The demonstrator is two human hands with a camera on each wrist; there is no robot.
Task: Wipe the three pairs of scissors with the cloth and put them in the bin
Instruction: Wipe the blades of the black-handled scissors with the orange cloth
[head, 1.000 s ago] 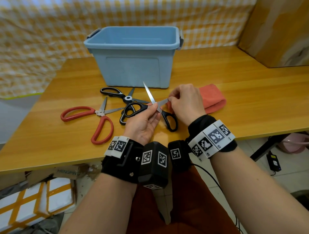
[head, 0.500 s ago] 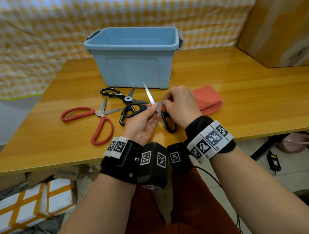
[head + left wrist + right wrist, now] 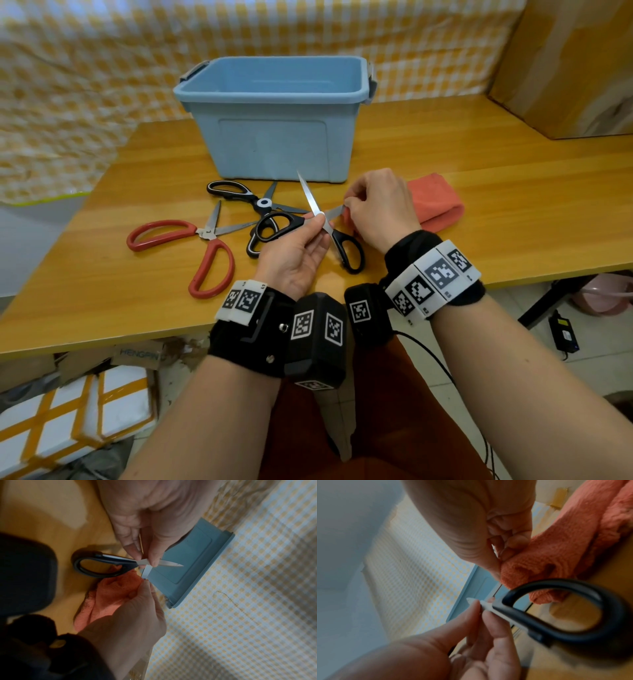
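Scissors [image 3: 320, 219] stiff, sharp, probably slick: left fingers [image 3: 317, 219] pinch pivot; right fingers [image 3: 349, 205] pinch cloth [image 3: 435, 202] round blade.

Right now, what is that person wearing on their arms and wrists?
Both forearms are bare. Each wrist carries a black strap with a white band of square black-and-white coded markers. A boxy black camera unit with similar markers sits on the inside of each wrist. A thin black cable trails from the right one.

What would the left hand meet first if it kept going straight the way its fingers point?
Probably the front wall of the blue bin: the left hand points away from the person toward it, over the black scissors lying between. Depth is unclear.
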